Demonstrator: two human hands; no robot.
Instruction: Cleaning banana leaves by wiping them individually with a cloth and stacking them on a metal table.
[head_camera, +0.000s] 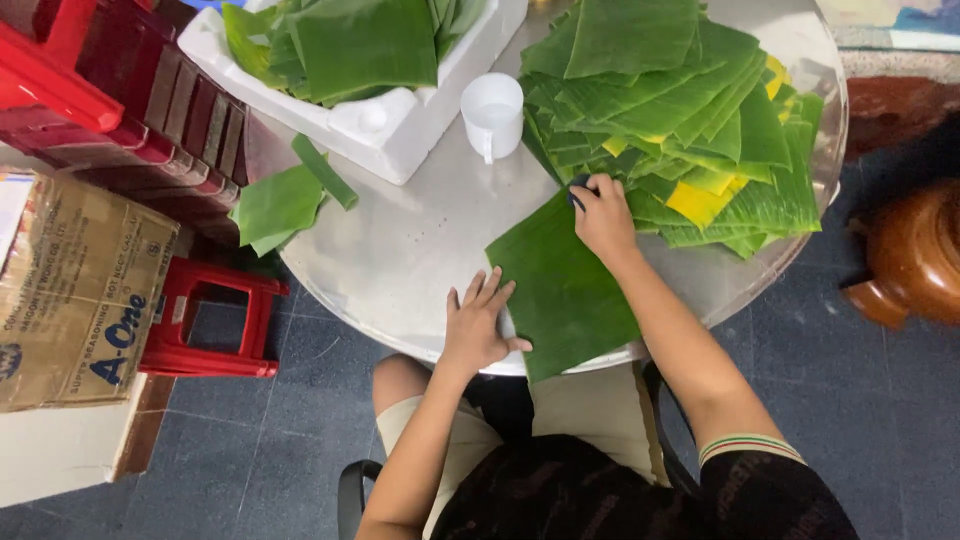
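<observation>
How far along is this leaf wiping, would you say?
Hard to say exactly. A big stack of cut leaves sits on the round table; whether wiped or waiting is unclear. In hand: the left hand pins one banana leaf flat while the right hand presses a dark cloth on it. More leaves fill the white foam box.

You see the scene under soft, even overhead light, bright enough to read all colours. The round, pale metal tabletop (400, 250) throws a dull sheen, with the strongest glare along its far right rim. Your arms cast only faint shadows. The stacked green banana leaves (690, 120) look crisp, while the picture's edges bow slightly and the dark tiled floor (260, 450) sits dimmer.
</observation>
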